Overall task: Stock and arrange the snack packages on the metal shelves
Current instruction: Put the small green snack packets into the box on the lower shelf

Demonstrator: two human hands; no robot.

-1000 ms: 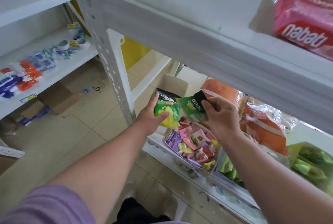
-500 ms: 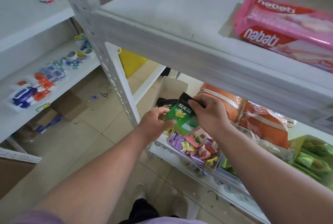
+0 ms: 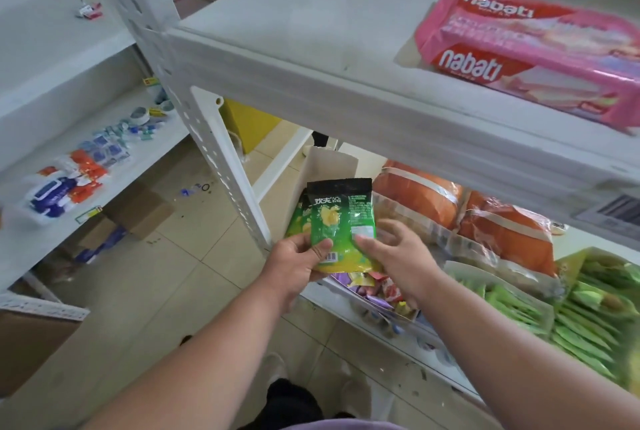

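Since the earlier frame, both green snack packets (image 3: 337, 232) have been squared into one upright stack at centre frame, and the view has risen to show more of the upper shelf. Left hand (image 3: 294, 265) grips the stack's lower left corner, thumb across the front, probably to keep the faces aligned before shelving. Right hand (image 3: 394, 256) rests against the right edge with fingers loosely spread, steadying rather than clasping. A pink wafer pack (image 3: 530, 52) lies at upper right on the white metal shelf (image 3: 311, 14); orange bags (image 3: 485, 218) and a candy tray (image 3: 377, 294) fill the lower tier at right, above a tiled floor (image 3: 166, 277).
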